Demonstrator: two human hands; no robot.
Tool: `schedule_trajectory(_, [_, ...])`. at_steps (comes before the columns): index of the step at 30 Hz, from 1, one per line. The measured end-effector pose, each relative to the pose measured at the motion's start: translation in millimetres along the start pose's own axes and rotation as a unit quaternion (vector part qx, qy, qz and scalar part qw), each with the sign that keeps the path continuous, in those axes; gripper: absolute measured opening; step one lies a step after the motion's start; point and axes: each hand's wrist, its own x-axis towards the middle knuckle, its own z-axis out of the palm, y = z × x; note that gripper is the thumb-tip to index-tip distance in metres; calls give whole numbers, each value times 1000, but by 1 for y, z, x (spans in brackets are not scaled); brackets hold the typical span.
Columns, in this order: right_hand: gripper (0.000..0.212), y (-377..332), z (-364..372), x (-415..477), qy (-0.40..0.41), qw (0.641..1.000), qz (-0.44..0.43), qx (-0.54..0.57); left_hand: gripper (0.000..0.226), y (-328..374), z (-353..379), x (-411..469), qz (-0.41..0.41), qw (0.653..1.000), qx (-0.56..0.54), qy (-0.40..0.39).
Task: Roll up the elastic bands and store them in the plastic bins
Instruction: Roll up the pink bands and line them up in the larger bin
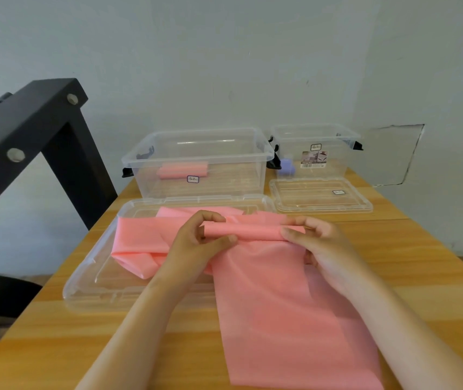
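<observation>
Your head camera looks down at the wooden table [393, 263]. Your left hand [199, 240] pinches the left end of a small pink roll [247, 231]. Your right hand [318, 249] pinches the right end. Both hands are closed on it, with thumbs on the side near you and fingers on top. The roll is the start of the pink band [278, 311]. The band lies flat down the middle of the table to the near edge. More pink band is bunched up on the big lid [89, 282] toward the left edge. I cannot tell if it is the same band or another one.

I think you are at the start of the rolling. Turn both ends together, so the roll comes out straight and not like a cone. Make each turn snug. Roll along the flat part toward the near edge, and smooth any wrinkle first.

The big bin [224, 184] at the far edge holds one finished pink roll [182, 170]. The small bin [340, 161] beside it holds a purple roll [286, 168]. The small lid [309, 198] lies in front of that bin. Your roll most likely goes with the pink one.
</observation>
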Motion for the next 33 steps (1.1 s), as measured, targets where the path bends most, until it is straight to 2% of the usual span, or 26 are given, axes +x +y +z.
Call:
schedule_trajectory(2, [14,1,-1,0,3,1000,-12,-4,15,-1,1,0,-38,998,-39,-23])
schedule_trajectory(5, [21,0,-2,0,-3,999,-31,9,14,-2,2,0,-62,997,-29,-36])
schedule_trajectory(9, [22,1,-2,2,-10,999,-35,20,1,-1,1,1,-30,999,-11,-9])
schedule_trajectory(12, [17,2,-2,3,-9,999,-13,33,10,-2,-2,1,5,1000,5,-3])
schedule_trajectory(18, [32,1,-4,2,0,1000,4,17,17,-4,0,1,67,995,73,-20])
schedule_trajectory(20, [24,3,-5,3,0,1000,0,8,23,-5,0,1,49,996,71,-10])
schedule_trajectory(22, [17,3,-5,3,0,1000,-14,8,29,-5,-1,2,-9,1000,11,-11])
schedule_trajectory(24, [17,2,-5,3,-3,999,-28,20,28,-3,-2,2,-78,995,-51,-32])
schedule_trajectory(26, [20,0,-4,2,-8,999,-38,31,19,-2,-2,1,-110,990,-61,-56])
schedule_trajectory(28, [23,1,-4,1,-16,998,-47,32,9,-1,-1,1,-110,991,-45,-53])
schedule_trajectory(31, [28,2,-4,2,-24,998,-53,27,31,-2,-3,1,-85,996,-23,-33])
schedule_trajectory(33, [29,2,-3,3,-35,998,-46,31,31,-2,-4,2,-51,997,-42,-31])
